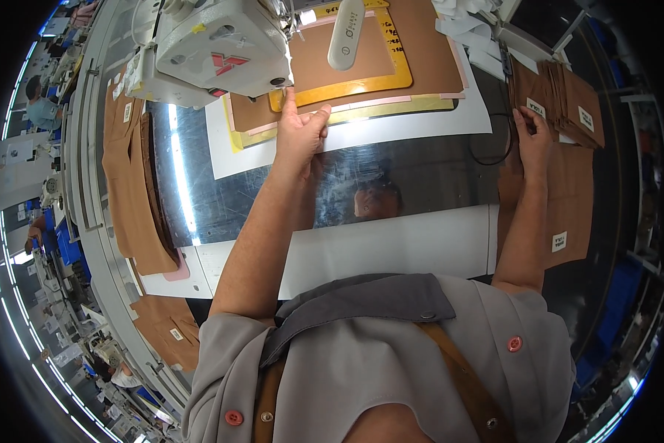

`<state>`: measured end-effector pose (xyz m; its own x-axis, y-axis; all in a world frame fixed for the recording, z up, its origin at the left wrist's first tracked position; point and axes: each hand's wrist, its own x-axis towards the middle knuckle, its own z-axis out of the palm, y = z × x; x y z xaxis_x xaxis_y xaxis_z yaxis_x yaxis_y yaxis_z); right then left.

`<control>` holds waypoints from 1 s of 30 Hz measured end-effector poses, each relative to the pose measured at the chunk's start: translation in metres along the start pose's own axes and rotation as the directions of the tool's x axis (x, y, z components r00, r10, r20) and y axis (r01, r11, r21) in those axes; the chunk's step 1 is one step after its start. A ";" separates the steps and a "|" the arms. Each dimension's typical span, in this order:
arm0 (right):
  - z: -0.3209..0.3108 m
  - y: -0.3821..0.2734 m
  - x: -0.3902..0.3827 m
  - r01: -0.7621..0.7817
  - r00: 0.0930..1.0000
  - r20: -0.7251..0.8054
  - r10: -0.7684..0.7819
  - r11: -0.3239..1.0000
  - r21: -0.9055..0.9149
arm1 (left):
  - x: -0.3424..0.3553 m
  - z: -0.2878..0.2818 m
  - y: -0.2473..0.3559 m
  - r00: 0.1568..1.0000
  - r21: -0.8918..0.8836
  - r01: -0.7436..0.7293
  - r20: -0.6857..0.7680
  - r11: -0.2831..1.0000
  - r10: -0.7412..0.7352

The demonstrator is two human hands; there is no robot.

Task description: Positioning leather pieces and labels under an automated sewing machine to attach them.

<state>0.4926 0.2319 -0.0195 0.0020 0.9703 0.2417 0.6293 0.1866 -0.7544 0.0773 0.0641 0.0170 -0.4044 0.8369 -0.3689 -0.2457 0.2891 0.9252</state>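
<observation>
Shop floor at far left, seen over my remote feed: at least two people, one in a light blue top (44, 112). Next, one long stack of brown pieces (129, 199), one white label showing; layers too tight to count. Nearer the wearer, one smaller brown bundle (188, 353), one label.

One sewing machine (177, 70), pale grey, stands over the worktop. Just right of its underside, the left hand (301, 134): index finger straight out, its tip at the lower left corner of one yellow frame (343, 90); thumb spread away, remaining fingers curled. I see nothing gripped there. Frame lies on one brown panel (431, 66), partly beneath the machine; pale yellow backing and one white sheet (420, 127) show below that. One white oval device (344, 40) hangs over the frame.

One shiny metal plate (435, 173) lies under the sheet; one black cable (487, 163) loops at its right.

Right hand (535, 140): thumb and fingers drawn close, over the brown goods. I cannot tell whether they pinch a piece. Beside it, one upright brown bundle (569, 96), two labels; nearer, one flat brown pile (572, 192), one label.
</observation>
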 end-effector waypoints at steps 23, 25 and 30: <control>-0.002 -0.002 0.000 0.100 0.994 -0.039 -0.103 0.993 -0.065 | -0.023 0.019 0.011 0.948 -0.204 0.023 0.314 0.979 0.043; -0.002 -0.002 0.000 0.177 0.980 -0.079 -0.183 0.981 -0.086 | -0.029 0.017 0.006 0.961 0.066 -0.130 0.255 0.989 0.109; -0.006 -0.005 -0.001 0.187 0.973 -0.113 -0.200 0.976 -0.112 | -0.038 -0.006 0.003 0.964 0.263 -0.236 0.182 0.936 0.192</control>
<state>0.4934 0.2290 -0.0123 -0.0360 0.8898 0.4550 0.7013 0.3469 -0.6228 0.0864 0.0302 0.0328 -0.2770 0.9471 -0.1618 0.0969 0.1951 0.9760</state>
